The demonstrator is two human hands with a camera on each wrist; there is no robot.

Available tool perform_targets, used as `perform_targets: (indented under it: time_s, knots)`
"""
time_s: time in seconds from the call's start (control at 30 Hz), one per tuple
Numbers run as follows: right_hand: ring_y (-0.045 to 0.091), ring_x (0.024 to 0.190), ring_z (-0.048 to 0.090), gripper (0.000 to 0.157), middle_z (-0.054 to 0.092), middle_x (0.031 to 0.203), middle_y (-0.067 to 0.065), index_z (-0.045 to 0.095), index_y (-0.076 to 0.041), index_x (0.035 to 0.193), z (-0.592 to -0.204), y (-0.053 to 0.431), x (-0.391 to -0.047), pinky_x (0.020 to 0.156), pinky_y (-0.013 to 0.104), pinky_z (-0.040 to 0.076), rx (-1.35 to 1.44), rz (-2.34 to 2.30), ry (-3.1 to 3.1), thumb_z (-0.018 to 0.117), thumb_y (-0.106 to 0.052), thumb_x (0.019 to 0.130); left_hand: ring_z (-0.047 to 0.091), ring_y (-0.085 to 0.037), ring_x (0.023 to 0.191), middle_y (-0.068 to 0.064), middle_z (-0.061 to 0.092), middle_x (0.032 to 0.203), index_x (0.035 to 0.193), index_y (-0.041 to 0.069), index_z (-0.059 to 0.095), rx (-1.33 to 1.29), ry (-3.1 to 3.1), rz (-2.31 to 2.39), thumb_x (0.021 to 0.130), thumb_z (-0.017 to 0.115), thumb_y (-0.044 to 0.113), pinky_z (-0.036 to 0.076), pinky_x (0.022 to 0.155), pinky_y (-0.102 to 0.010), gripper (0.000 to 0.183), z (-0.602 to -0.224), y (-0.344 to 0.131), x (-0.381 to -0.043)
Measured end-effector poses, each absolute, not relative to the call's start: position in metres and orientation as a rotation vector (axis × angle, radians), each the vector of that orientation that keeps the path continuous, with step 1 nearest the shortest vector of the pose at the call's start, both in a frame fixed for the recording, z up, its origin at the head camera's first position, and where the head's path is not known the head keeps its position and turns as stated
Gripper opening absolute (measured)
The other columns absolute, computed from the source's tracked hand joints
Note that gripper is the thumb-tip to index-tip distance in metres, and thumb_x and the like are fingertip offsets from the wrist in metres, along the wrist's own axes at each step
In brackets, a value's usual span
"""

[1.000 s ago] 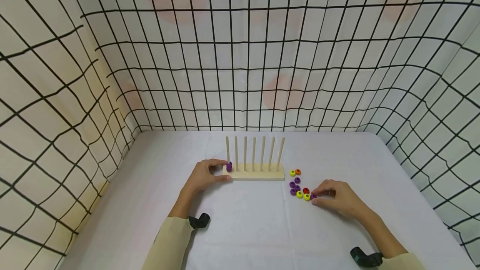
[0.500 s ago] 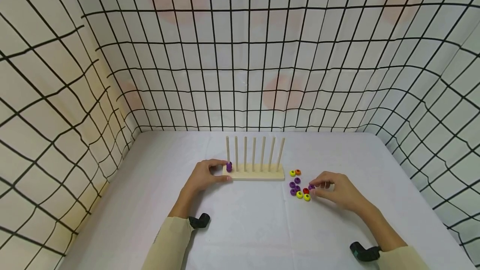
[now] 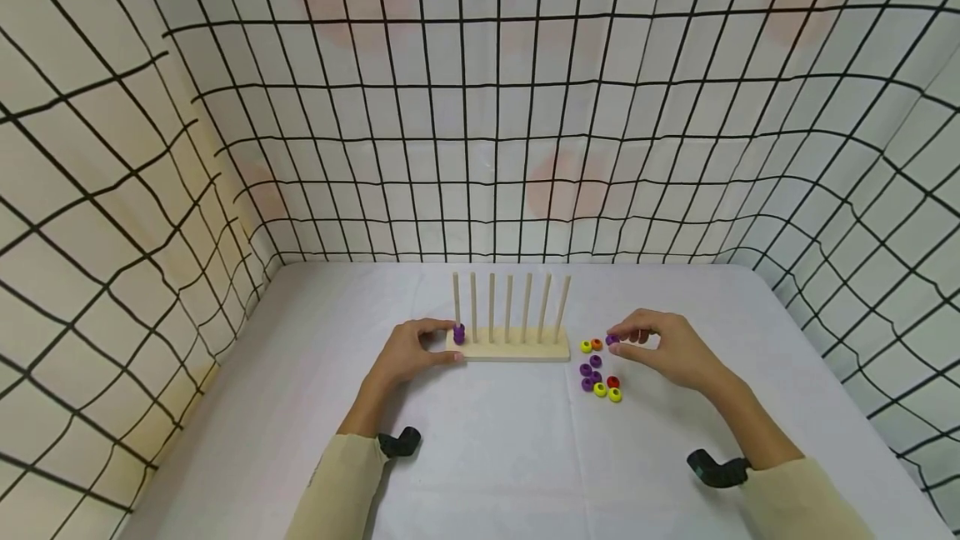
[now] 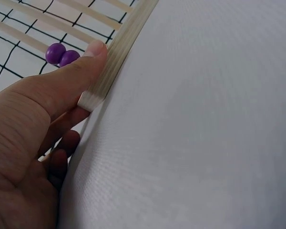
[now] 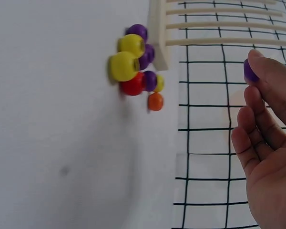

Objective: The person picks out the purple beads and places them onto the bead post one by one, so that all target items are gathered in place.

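A wooden peg rack (image 3: 517, 351) with a row of upright pegs stands on the table. Two purple beads (image 3: 459, 334) are stacked on its leftmost peg. My left hand (image 3: 403, 352) grips the rack's left end; in the left wrist view the thumb (image 4: 93, 55) lies along the base beside those beads. Between thumb and fingertips, my right hand (image 3: 675, 348) pinches a purple bead (image 5: 250, 70), raised off the table right of the rack. Loose beads lie below and left of it: several purple (image 3: 587, 384), a few yellow (image 3: 615, 395), one red (image 3: 613, 382), one orange (image 3: 596, 344).
A white cloth covers the table (image 3: 510, 448). Behind it and at both sides rises a white wall with a black grid (image 3: 480, 140). Each wrist wears a black camera mount, such as the right one (image 3: 717, 470).
My right hand has lifted the purple bead from beside the front yellow bead and carried it away from me, toward the back. The left hand stays on the rack.
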State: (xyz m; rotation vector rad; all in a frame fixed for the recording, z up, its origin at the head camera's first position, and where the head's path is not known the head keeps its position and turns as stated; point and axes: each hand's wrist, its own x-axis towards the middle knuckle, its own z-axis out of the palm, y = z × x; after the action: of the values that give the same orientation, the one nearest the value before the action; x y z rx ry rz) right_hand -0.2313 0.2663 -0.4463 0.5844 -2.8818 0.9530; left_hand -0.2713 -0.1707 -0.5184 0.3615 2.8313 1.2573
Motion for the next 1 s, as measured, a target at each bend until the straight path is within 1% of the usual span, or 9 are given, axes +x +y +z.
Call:
perform_targets:
  time_s: [0.2,0.47,0.8,1.0]
  knots:
    - [0.016,0.093,0.056,0.024,0.069,0.098,-0.008,0.078,-0.023,0.111,-0.425,0.254,-0.238,0.078,0.023,0.051,0.587,0.970,-2.857,0.079,-0.038,0.092,0.061,-0.019,0.106,0.001,0.071,0.131,0.126,0.030,0.075,0.356,2.824,1.257,0.074,0.092,0.047,0.050,0.095,-0.041,0.058,-0.519,-0.171,-0.271]
    - [0.018,0.094,0.059,0.023,0.069,0.098,-0.009,0.078,-0.024,0.108,-0.401,0.237,-0.245,0.081,0.026,0.051,0.636,0.966,-2.763,0.079,-0.040,0.091,0.061,-0.019,0.106,0.001,0.072,0.130,0.126,0.030,0.075,0.349,2.820,1.263,0.074,0.092,0.047,0.050,0.095,-0.041,0.057,-0.519,-0.171,-0.272]
    - [0.016,0.093,0.059,0.022,0.070,0.101,-0.008,0.078,-0.023,0.110,-0.374,0.204,-0.256,0.080,0.020,0.049,0.708,1.051,-2.634,0.080,-0.035,0.092,0.061,-0.019,0.106,0.000,0.072,0.130,0.125,0.030,0.075,0.361,2.820,1.266,0.074,0.092,0.047,0.050,0.095,-0.041,0.057,-0.521,-0.170,-0.272]
    - [0.016,0.093,0.059,0.021,0.070,0.101,-0.006,0.079,-0.021,0.110,-0.363,0.184,-0.263,0.081,0.021,0.048,0.768,1.136,-2.580,0.080,-0.031,0.092,0.061,-0.017,0.105,0.001,0.072,0.130,0.125,0.031,0.075,0.366,2.828,1.253,0.073,0.092,0.048,0.050,0.095,-0.040,0.057,-0.519,-0.171,-0.273]
